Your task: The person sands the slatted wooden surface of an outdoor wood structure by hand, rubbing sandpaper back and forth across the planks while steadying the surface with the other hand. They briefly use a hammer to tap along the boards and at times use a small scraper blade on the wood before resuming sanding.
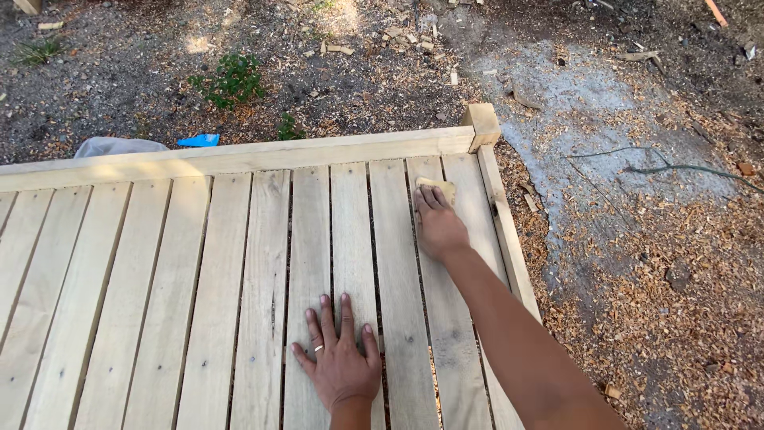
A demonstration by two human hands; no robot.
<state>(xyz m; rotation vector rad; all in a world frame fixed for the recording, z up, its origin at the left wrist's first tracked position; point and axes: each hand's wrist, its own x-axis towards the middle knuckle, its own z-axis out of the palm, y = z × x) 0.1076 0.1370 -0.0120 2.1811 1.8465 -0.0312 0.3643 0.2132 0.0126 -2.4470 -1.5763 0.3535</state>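
Far left, beyond the frame: a grey cloth (115, 146) and a blue scrap (199, 140) lie on the dirt, with small green weeds (232, 80) near them.

Slatted wooden panel (199, 295): pale, unfinished boards run away from the viewer with narrow gaps between them, closed along the far edge by a cross rail (239, 157) that ends in a corner post (481, 123).

Left hand (341, 358): flat on the boards near the bottom edge, palm down, fingers (327, 312) spread, holding nothing. A ring shows on one finger.

Right hand (438, 227): arm extended toward the far right corner. Its fingers, pressed together, bear flat on a small tan sanding pad (440, 186), which lies on the second board from the right edge, close to the rail.

Risks, in my judgement: bare palms on raw timber invite splinters. The pad is small, so fingertips could slide off it onto the rough grain or catch in a gap. Nail heads in the boards could tear the pad.

Surroundings: outdoors, in daylight. Bare ground (621, 119) to the right carries wood chips (676, 318), sawdust and a thin stray cord (676, 167).
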